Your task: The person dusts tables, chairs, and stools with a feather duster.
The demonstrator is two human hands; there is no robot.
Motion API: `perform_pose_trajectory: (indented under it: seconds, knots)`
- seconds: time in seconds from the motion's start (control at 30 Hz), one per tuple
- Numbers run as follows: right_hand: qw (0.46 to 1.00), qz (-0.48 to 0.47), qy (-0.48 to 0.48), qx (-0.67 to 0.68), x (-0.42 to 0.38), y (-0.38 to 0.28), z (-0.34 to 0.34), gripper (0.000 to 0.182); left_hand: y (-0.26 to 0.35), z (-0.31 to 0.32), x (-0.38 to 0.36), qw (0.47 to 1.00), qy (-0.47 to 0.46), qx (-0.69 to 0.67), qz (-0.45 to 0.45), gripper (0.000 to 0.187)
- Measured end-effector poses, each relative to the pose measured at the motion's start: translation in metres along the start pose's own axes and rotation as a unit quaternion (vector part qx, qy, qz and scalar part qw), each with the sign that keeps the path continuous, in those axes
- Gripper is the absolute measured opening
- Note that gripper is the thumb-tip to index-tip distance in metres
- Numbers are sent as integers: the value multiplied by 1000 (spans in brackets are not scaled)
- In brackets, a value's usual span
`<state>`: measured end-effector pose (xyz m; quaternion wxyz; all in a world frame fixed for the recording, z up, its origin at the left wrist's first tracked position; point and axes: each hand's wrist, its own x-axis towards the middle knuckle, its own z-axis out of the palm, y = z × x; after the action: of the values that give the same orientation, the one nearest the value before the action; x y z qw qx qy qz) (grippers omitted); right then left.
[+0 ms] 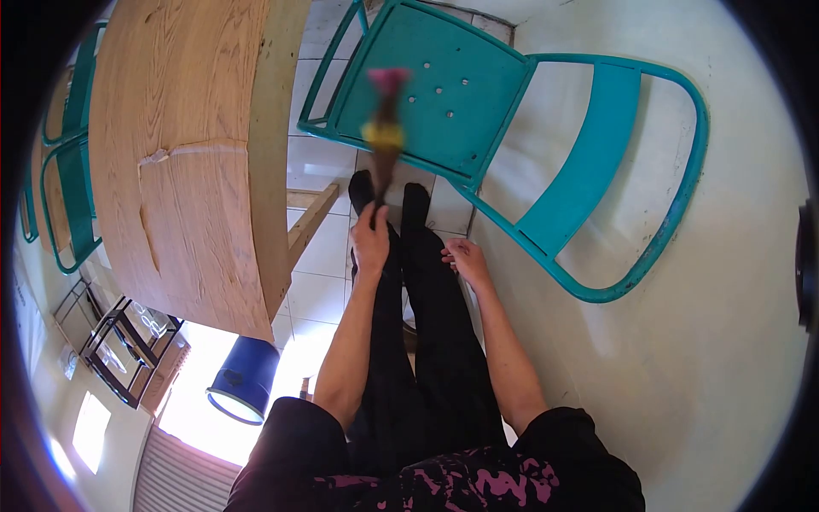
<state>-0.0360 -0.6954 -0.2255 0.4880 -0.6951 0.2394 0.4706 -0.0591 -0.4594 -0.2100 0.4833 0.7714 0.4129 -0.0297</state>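
My left hand (371, 241) is closed around the thin dark handle of a duster (386, 132). Motion smears the duster, which shows a brown body, a yellow band and a pink tip. It points away from me, its far end over the seat of a teal metal chair (392, 51). Beside my right thigh, my right hand (463, 258) hangs with loosely bent fingers, slightly apart, and nothing visible in them. The chair's curved backrest (589, 158) reaches to the right, against the pale wall.
A wooden table (188, 102) with a peeling top stands at my left, its leg brace (311, 224) near my feet. Beyond it are more teal chairs (77, 196), a dark rack (128, 350) and a blue bin (245, 375). The wall (674, 358) closes off the right.
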Motion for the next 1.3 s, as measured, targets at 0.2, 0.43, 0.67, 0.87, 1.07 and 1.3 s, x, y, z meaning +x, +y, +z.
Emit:
perform_pose_trajectory:
  seconds: [0.2,0.43,0.67,0.87,1.07,1.3]
  knots:
    - [1000,2,-4,20,0,0,0,28,5,-13,8,980,-61,153,108,27]
    - [1000,14,2,6,0,-5,1,29,18,1,17,997,58,42,38,35]
    - [1000,16,-3,14,0,-4,2,27,27,-5,11,992,105,-43,56,38]
    - [1000,15,-1,17,-3,-9,1,27,31,-2,-1,991,-51,-114,-39,40]
    - [1000,11,1,19,-1,-10,-5,29,5,-5,14,988,-43,98,115,30]
    - [1000,10,9,12,0,-8,-5,31,24,3,14,994,-73,-78,3,31]
